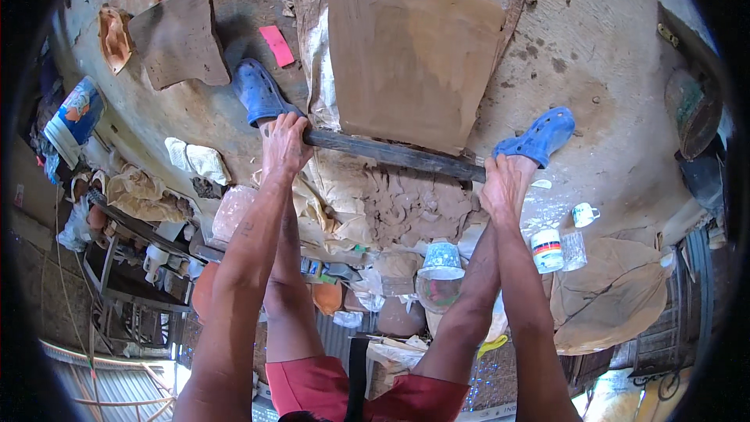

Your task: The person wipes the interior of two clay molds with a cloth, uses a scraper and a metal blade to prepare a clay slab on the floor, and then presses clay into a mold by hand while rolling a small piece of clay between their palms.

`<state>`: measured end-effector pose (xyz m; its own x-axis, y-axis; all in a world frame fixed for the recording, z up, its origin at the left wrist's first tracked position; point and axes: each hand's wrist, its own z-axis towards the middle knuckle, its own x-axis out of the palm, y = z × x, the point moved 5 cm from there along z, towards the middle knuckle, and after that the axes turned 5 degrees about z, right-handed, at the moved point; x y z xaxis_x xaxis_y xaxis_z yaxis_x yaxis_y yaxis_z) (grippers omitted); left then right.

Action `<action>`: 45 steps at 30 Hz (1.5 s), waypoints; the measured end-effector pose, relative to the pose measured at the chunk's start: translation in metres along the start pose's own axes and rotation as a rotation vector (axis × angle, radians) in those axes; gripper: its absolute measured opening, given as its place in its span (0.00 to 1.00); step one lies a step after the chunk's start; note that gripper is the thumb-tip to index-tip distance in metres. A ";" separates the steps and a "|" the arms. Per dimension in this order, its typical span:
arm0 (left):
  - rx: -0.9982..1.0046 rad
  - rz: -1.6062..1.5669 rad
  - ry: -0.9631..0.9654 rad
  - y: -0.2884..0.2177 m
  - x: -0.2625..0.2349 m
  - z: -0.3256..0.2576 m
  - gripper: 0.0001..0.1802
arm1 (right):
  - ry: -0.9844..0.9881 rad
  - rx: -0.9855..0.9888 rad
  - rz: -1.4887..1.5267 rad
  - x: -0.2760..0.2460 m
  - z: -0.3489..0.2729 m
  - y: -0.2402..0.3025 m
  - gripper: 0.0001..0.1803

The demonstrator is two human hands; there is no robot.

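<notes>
Both of my hands grip a long dark bar point(391, 151), one at each end. My left hand point(284, 144) is closed round its left end, beside my blue clog point(258, 92). Round the right end my right hand point(502, 185) is closed, near the other blue clog point(543, 137). The bar lies across the near edge of a big smooth slab of brown clay point(410, 55), which rests on a cloth point(517, 12). On my side of the bar sits a rough, lumpy mass of clay point(418, 205). Whether the bar touches the slab I cannot tell.
A smaller clay slab point(180, 39) and a pink strip point(276, 45) lie at the far left. White folded cloths point(197, 160) are nearer. A blue-white bucket point(441, 260), a paint tub point(546, 250) and a mug point(584, 214) stand nearer me. Shelving point(117, 281) lines the left.
</notes>
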<state>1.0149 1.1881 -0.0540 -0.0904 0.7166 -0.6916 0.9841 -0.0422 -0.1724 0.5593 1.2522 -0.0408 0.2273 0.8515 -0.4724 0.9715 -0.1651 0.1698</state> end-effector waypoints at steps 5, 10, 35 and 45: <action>0.006 0.031 -0.001 0.001 -0.003 -0.002 0.24 | 0.026 0.026 0.023 0.012 0.001 0.005 0.24; 0.036 0.092 0.110 -0.005 0.005 -0.004 0.27 | -0.012 0.014 0.051 0.043 -0.018 -0.001 0.23; -1.308 -2.569 -0.365 -0.199 0.072 -0.016 0.24 | -0.592 0.587 0.545 -0.056 0.107 -0.020 0.32; -1.333 -2.390 -0.451 -0.208 0.047 -0.021 0.18 | -0.718 0.148 0.412 -0.082 0.019 0.054 0.39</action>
<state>0.8086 1.2451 -0.0360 -0.2432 -0.9401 -0.2388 -0.9247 0.2990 -0.2356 0.5947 1.1641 -0.0095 0.5045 0.1933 -0.8415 0.7886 -0.5000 0.3579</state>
